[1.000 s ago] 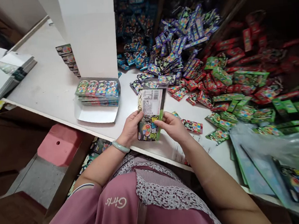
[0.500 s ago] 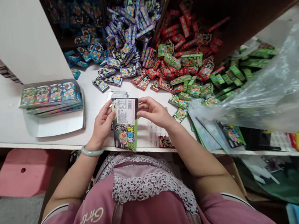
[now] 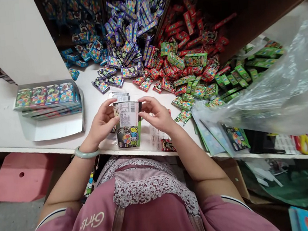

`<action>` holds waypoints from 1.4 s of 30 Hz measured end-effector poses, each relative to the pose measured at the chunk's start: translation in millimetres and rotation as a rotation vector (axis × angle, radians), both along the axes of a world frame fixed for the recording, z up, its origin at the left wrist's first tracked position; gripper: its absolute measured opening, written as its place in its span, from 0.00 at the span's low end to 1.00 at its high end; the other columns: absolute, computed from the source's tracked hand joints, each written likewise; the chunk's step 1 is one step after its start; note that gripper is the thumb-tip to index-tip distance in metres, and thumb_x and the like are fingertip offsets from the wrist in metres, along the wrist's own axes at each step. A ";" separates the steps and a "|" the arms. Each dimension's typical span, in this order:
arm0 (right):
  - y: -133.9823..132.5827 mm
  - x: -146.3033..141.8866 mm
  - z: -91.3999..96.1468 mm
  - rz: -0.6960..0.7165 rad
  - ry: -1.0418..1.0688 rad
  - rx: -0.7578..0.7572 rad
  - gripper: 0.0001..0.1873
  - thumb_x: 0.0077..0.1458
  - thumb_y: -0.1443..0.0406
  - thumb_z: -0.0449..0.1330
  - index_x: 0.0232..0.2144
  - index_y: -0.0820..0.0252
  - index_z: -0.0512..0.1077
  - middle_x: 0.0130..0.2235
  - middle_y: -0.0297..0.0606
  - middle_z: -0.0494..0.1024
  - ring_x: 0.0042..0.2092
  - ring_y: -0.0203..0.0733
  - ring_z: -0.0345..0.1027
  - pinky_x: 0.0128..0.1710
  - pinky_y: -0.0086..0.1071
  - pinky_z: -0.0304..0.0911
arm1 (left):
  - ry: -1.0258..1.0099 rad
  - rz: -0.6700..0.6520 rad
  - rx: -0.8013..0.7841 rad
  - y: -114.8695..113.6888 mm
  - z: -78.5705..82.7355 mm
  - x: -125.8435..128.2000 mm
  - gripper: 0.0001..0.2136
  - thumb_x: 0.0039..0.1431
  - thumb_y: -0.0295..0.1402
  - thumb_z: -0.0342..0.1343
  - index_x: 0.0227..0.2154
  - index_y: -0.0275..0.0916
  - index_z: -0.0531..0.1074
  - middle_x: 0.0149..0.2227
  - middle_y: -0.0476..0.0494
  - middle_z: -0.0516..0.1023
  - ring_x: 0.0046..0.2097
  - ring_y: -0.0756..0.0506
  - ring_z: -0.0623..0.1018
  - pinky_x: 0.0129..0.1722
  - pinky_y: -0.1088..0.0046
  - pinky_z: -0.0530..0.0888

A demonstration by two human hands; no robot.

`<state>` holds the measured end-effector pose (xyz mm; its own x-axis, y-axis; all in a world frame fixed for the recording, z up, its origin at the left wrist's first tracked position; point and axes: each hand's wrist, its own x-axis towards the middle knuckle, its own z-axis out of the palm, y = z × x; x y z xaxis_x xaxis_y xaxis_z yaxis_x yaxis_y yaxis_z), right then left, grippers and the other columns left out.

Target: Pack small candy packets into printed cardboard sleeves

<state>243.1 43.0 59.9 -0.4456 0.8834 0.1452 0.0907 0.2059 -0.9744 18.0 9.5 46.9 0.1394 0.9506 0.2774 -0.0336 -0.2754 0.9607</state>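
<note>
Between my two hands, close to the table's front edge, is a black and green candy packet (image 3: 128,134) with colourful characters and a white printed label near its top. My left hand (image 3: 103,122) grips its left upper edge, thumb in front and fingers behind. At the opposite edge, my right hand (image 3: 156,116) pinches the packet with the thumb and fingers. Just behind it lie some clear sleeves or labels (image 3: 120,96), partly covered. A sheet of round stickers (image 3: 154,139) lies under my right wrist, beside a small red and black packet (image 3: 167,145).
An open tray (image 3: 53,128) with rows of small candy boxes (image 3: 47,95) stands at the left. Piles of blue (image 3: 94,50), purple (image 3: 133,25), red (image 3: 184,35) and green boxes (image 3: 198,90) fill the back. Clear plastic (image 3: 278,91) and yellow-handled scissors (image 3: 305,144) are at the right.
The packet's lower end has tipped away, so it looks shorter. Both hands stay on its edges, with the fingers curled further round the top. The whole view has shifted slightly.
</note>
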 end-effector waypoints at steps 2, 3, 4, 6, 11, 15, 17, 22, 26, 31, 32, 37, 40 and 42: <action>-1.4 2.5 3.3 -0.020 0.014 -0.012 0.17 0.58 0.53 0.61 0.46 0.54 0.67 0.37 0.32 0.74 0.37 0.35 0.70 0.37 0.33 0.68 | 0.046 0.035 0.041 -3.6 6.5 3.4 0.18 0.61 0.45 0.62 0.51 0.47 0.71 0.34 0.48 0.79 0.35 0.49 0.79 0.36 0.73 0.77; -1.4 3.0 5.7 -0.049 0.015 0.001 0.15 0.59 0.52 0.60 0.42 0.54 0.67 0.36 0.32 0.74 0.37 0.35 0.70 0.37 0.33 0.68 | 0.066 0.085 0.075 -3.8 10.3 5.7 0.15 0.62 0.45 0.62 0.47 0.45 0.72 0.33 0.48 0.78 0.35 0.49 0.78 0.36 0.74 0.77; -0.6 2.9 8.4 -0.079 0.009 0.026 0.14 0.59 0.52 0.60 0.39 0.55 0.68 0.36 0.33 0.74 0.37 0.35 0.70 0.37 0.33 0.67 | 0.082 0.146 0.107 -2.4 14.3 7.9 0.12 0.62 0.45 0.61 0.42 0.44 0.74 0.33 0.48 0.78 0.35 0.49 0.78 0.36 0.74 0.77; 3.2 1.5 14.0 -0.123 -0.008 0.062 0.13 0.58 0.53 0.61 0.34 0.55 0.68 0.38 0.35 0.74 0.40 0.37 0.70 0.37 0.33 0.67 | 0.101 0.233 0.132 4.3 22.2 11.6 0.12 0.62 0.45 0.61 0.33 0.41 0.73 0.35 0.46 0.79 0.38 0.49 0.79 0.39 0.73 0.77; 14.5 -2.2 19.8 -0.092 0.018 -0.072 0.18 0.53 0.53 0.66 0.40 0.52 0.67 0.37 0.32 0.72 0.39 0.37 0.68 0.30 0.29 0.66 | 0.051 0.142 0.030 21.4 34.2 13.8 0.13 0.59 0.46 0.64 0.38 0.42 0.74 0.35 0.48 0.81 0.38 0.48 0.81 0.41 0.71 0.77; 11.8 -3.4 22.1 -0.110 -0.015 0.041 0.15 0.54 0.52 0.65 0.34 0.54 0.67 0.38 0.34 0.70 0.41 0.37 0.67 0.32 0.29 0.65 | 0.091 0.136 0.045 18.3 38.3 13.4 0.12 0.58 0.43 0.65 0.34 0.40 0.76 0.36 0.47 0.82 0.40 0.48 0.81 0.45 0.69 0.77; 9.9 -4.8 25.8 -0.087 -0.020 0.086 0.16 0.55 0.52 0.65 0.31 0.55 0.66 0.38 0.34 0.70 0.41 0.37 0.66 0.33 0.30 0.64 | 0.088 0.147 0.048 16.9 39.9 13.9 0.11 0.57 0.42 0.66 0.32 0.40 0.76 0.35 0.48 0.81 0.39 0.48 0.81 0.43 0.70 0.77; 14.0 -10.7 38.7 -0.069 -0.034 -0.026 0.15 0.54 0.54 0.65 0.31 0.55 0.66 0.31 0.30 0.69 0.33 0.34 0.64 0.32 0.30 0.63 | 0.078 0.188 -0.037 23.4 43.6 15.5 0.10 0.55 0.38 0.66 0.29 0.39 0.73 0.28 0.51 0.77 0.31 0.50 0.77 0.33 0.73 0.76; 13.4 -11.5 49.4 -0.043 -0.092 0.007 0.11 0.54 0.57 0.63 0.29 0.56 0.68 0.29 0.30 0.70 0.32 0.34 0.65 0.30 0.30 0.61 | 0.081 0.123 -0.033 23.5 50.2 9.1 0.11 0.54 0.39 0.67 0.27 0.39 0.74 0.28 0.49 0.79 0.32 0.50 0.78 0.34 0.73 0.76; -2.2 -5.5 49.4 0.001 -0.129 0.243 0.08 0.57 0.58 0.63 0.32 0.55 0.70 0.37 0.36 0.75 0.38 0.38 0.69 0.33 0.32 0.66 | 0.129 -0.033 0.055 9.6 52.9 -9.7 0.11 0.58 0.43 0.65 0.30 0.40 0.78 0.35 0.43 0.83 0.40 0.45 0.82 0.43 0.66 0.80; -5.4 -4.4 46.6 -0.001 -0.131 0.312 0.06 0.58 0.59 0.63 0.33 0.54 0.71 0.39 0.36 0.76 0.40 0.39 0.70 0.35 0.33 0.67 | 0.135 -0.049 0.072 7.1 51.4 -12.3 0.11 0.57 0.43 0.66 0.31 0.41 0.79 0.36 0.42 0.83 0.42 0.45 0.82 0.44 0.66 0.80; -14.7 -6.4 31.1 -0.084 -0.123 0.481 0.02 0.62 0.65 0.58 0.36 0.51 0.70 0.41 0.37 0.76 0.44 0.41 0.70 0.39 0.37 0.68 | 0.094 0.013 0.126 2.5 40.4 -10.6 0.09 0.58 0.39 0.67 0.37 0.42 0.78 0.37 0.45 0.82 0.41 0.48 0.82 0.42 0.71 0.80; -17.4 -14.5 28.8 -0.104 -0.160 0.458 0.01 0.62 0.64 0.57 0.36 0.52 0.69 0.42 0.38 0.76 0.46 0.42 0.70 0.41 0.39 0.69 | 0.116 0.036 0.161 3.8 36.5 -5.9 0.08 0.59 0.39 0.65 0.38 0.42 0.78 0.36 0.46 0.81 0.40 0.48 0.81 0.41 0.70 0.79; -16.8 -17.8 29.8 -0.101 -0.164 0.415 0.02 0.63 0.63 0.56 0.37 0.52 0.69 0.44 0.39 0.76 0.48 0.42 0.70 0.44 0.39 0.69 | 0.147 0.052 0.185 4.5 34.8 -5.3 0.07 0.59 0.38 0.65 0.36 0.42 0.78 0.35 0.46 0.80 0.40 0.47 0.80 0.40 0.69 0.78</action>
<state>225.4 26.2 89.6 -0.4070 0.8054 0.4310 0.2762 0.5582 -0.7824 12.7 14.0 81.7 0.1429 0.8924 0.4281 0.1214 -0.4451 0.8872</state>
